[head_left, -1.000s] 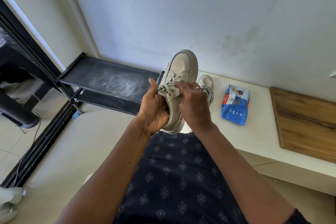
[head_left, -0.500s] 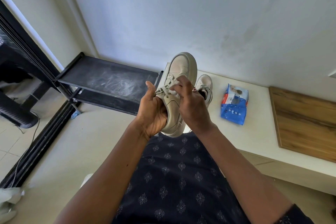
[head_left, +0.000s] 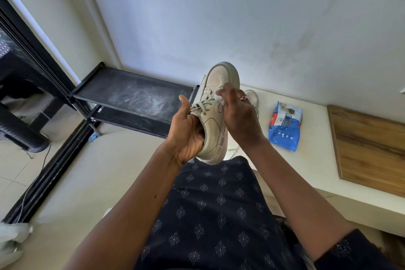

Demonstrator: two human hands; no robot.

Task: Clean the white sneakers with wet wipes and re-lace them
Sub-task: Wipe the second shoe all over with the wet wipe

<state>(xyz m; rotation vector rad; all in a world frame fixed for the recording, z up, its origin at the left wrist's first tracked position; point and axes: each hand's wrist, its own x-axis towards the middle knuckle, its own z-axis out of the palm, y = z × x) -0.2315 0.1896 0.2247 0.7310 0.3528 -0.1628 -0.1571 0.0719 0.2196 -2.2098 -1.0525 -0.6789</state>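
A white laced sneaker (head_left: 215,116) is held up in front of me, toe pointing away. My left hand (head_left: 188,131) grips its heel end from the left side. My right hand (head_left: 238,114) pinches a crumpled white wet wipe (head_left: 219,96) and presses it against the upper next to the laces. The second white sneaker (head_left: 253,98) stands on the white bench (head_left: 313,160) behind my right hand, mostly hidden. A blue wet wipes pack (head_left: 285,126) lies on the bench to the right.
A dusty black shoe rack (head_left: 135,98) stands to the left against the wall. A wooden board (head_left: 370,149) lies on the bench at far right. A black door frame and cables run along the left floor. My dark patterned clothing fills the bottom.
My right hand has slid the wipe forward along the laces toward the toe. The sneaker is tilted slightly more upright in my left hand.
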